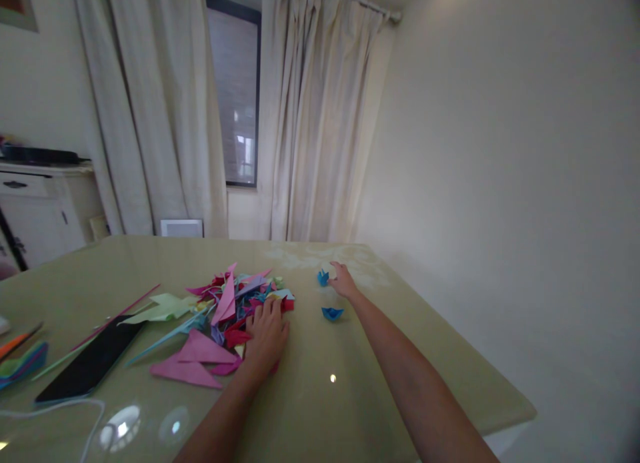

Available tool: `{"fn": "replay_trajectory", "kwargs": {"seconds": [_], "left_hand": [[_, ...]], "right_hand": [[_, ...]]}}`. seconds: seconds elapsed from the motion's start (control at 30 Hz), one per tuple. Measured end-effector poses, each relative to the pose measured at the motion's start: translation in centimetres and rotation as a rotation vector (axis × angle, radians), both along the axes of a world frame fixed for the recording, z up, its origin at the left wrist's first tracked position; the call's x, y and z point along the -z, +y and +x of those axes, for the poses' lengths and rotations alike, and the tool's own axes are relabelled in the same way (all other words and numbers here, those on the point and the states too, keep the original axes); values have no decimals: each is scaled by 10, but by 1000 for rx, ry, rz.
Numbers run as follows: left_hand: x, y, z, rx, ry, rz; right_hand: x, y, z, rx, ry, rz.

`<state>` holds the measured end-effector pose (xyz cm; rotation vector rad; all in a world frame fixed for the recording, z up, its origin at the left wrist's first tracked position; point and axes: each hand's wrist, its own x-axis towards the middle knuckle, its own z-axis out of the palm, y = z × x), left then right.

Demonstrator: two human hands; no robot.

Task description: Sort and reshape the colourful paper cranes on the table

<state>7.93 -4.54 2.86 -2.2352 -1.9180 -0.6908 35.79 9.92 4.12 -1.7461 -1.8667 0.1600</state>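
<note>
My left hand rests on the right side of a heap of folded paper pieces in pink, red, purple, blue and green. Its fingers are stretched out over the heap, and what lies under them is hidden. Farther off, my right hand is beside a small blue folded paper piece, thumb and fingers apart. I cannot tell whether the thumb touches it. A second blue piece, a small paper boat, sits on the table nearer to me. Larger pink folded paper lies at the heap's near left.
The glossy table ends at the right near a bare wall. On its left lie a black phone, a white cable, a thin pink stick and colourful folded paper. Curtains and a window stand behind.
</note>
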Motion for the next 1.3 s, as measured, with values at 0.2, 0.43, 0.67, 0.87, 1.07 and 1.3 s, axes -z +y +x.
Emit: {"fn": "replay_trajectory", "kwargs": {"seconds": [0.2, 0.43, 0.67, 0.87, 1.07, 1.3], "left_hand": [[-4, 1, -1, 4, 10, -92], [-9, 0, 0, 13, 37, -137], [-12, -2, -4, 46, 9, -110], [-13, -1, -6, 54, -30, -83], [-22, -6, -2, 112, -48, 47], [-24, -20, 19, 329, -138, 174]], "right_hand": [[-4, -8, -9, -35, -88, -29], [-7, -31, -6, -65, -190, -48], [-15, -41, -3, -72, -193, -7], [-24, -48, -10, -57, -128, 80], [-22, -101, -38, -221, 17, 288], [-3, -164, -53, -602, 93, 302]]}}
